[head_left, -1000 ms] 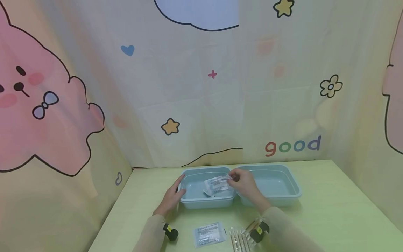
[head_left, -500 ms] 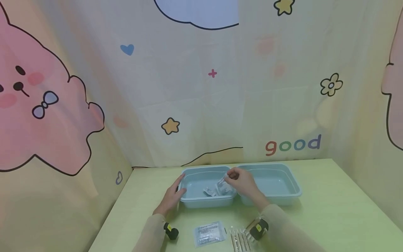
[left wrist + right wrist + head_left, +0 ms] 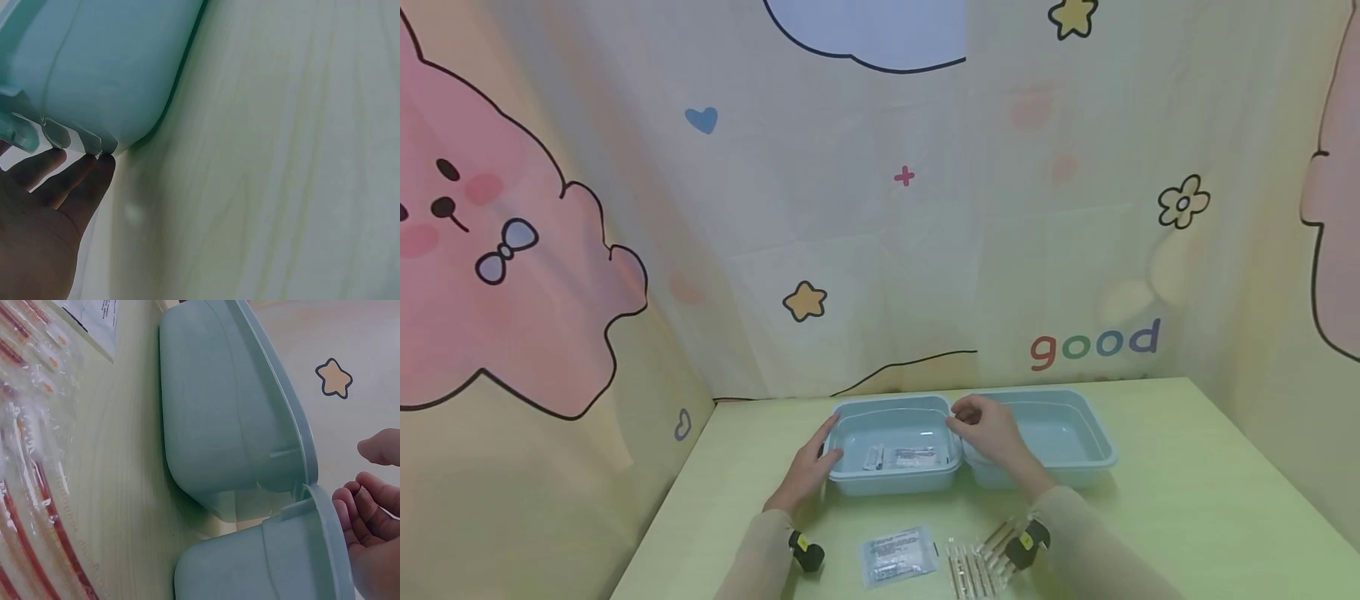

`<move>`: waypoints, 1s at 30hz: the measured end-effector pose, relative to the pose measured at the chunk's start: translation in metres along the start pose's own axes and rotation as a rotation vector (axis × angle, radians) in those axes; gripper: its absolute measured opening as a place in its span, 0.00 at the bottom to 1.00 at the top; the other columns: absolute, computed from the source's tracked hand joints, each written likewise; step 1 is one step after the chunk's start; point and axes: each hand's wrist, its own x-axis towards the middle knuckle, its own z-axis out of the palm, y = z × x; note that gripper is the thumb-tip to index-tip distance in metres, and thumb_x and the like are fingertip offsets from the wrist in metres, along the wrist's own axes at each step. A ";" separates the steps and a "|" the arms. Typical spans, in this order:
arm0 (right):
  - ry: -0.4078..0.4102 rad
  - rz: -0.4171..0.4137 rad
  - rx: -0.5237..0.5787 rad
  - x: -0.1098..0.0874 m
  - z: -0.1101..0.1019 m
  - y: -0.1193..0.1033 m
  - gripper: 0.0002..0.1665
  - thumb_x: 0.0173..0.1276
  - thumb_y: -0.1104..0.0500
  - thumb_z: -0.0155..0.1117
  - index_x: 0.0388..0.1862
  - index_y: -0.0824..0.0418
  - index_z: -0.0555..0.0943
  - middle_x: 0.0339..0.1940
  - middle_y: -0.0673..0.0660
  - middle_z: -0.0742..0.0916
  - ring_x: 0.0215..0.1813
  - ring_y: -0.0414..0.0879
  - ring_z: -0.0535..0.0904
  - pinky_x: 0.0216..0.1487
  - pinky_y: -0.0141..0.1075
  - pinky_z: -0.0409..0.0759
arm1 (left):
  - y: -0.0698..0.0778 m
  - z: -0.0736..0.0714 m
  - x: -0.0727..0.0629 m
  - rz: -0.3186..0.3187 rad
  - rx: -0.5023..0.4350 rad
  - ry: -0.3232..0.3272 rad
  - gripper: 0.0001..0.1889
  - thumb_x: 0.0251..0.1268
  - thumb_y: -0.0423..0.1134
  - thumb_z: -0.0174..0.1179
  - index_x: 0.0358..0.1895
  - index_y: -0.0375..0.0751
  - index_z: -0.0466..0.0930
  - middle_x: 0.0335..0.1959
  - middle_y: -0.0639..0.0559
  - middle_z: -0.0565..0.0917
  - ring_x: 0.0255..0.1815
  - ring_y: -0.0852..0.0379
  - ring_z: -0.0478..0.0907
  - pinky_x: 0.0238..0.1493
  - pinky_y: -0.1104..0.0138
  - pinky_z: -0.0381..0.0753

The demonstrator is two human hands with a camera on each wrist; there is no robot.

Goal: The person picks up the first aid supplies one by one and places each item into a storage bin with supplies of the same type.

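My left hand [image 3: 805, 471] rests on the left end of the left pale-blue plastic bin [image 3: 895, 478]. In the left wrist view its fairly straight fingers touch the bin below the rim; the thumb is not shown there. Inside that bin, near the front wall, lie a printed clear packet [image 3: 913, 457] and a smaller one [image 3: 874, 457] beside it. My right hand [image 3: 992, 432] hovers above the place where the two bins meet. Its fingers are loosely bent and the thumb stands apart from them in the right wrist view, with nothing between.
The right pale-blue bin [image 3: 1078, 475] stands against the left one. In front on the table [image 3: 1187, 517] lie another printed packet [image 3: 898, 557] and several wrapped slim sticks [image 3: 973, 571], partly under my right wrist. A patterned cloth [image 3: 850, 208] hangs behind.
My right hand has let go of the printed packet, which now lies flat in the left bin, and has moved slightly right. The left hand has stayed at the bin's end.
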 end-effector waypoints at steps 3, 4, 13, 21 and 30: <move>-0.006 0.005 -0.001 -0.002 0.000 -0.001 0.10 0.62 0.57 0.70 0.39 0.60 0.83 0.32 0.50 0.87 0.35 0.41 0.81 0.38 0.34 0.79 | -0.002 0.001 0.000 -0.006 -0.003 0.000 0.33 0.69 0.42 0.52 0.76 0.62 0.56 0.77 0.43 0.58 0.76 0.37 0.56 0.71 0.40 0.59; -0.008 0.005 0.001 -0.002 0.000 -0.001 0.10 0.62 0.57 0.70 0.39 0.60 0.83 0.32 0.50 0.87 0.35 0.41 0.81 0.38 0.34 0.79 | -0.002 0.001 0.000 -0.004 -0.004 0.000 0.33 0.69 0.42 0.52 0.76 0.62 0.56 0.77 0.43 0.58 0.76 0.36 0.56 0.70 0.39 0.59; -0.050 -0.069 0.025 -0.008 -0.001 -0.005 0.13 0.61 0.57 0.70 0.41 0.63 0.83 0.32 0.51 0.87 0.34 0.40 0.81 0.38 0.31 0.80 | -0.003 0.000 0.000 0.015 -0.012 -0.004 0.33 0.70 0.42 0.52 0.76 0.62 0.55 0.77 0.43 0.58 0.76 0.37 0.56 0.71 0.40 0.59; -0.123 -0.162 0.104 -0.015 -0.001 -0.008 0.14 0.61 0.55 0.71 0.43 0.60 0.82 0.35 0.51 0.87 0.37 0.41 0.82 0.40 0.29 0.82 | -0.002 0.000 0.000 0.005 -0.013 -0.001 0.33 0.70 0.42 0.52 0.76 0.63 0.55 0.77 0.44 0.58 0.76 0.37 0.56 0.71 0.39 0.58; -0.195 -0.279 0.114 -0.021 0.007 -0.009 0.16 0.61 0.55 0.71 0.45 0.61 0.82 0.40 0.57 0.86 0.40 0.41 0.82 0.43 0.34 0.84 | -0.001 0.000 0.000 -0.008 -0.007 0.000 0.33 0.69 0.43 0.51 0.76 0.63 0.55 0.78 0.44 0.57 0.76 0.37 0.55 0.71 0.40 0.58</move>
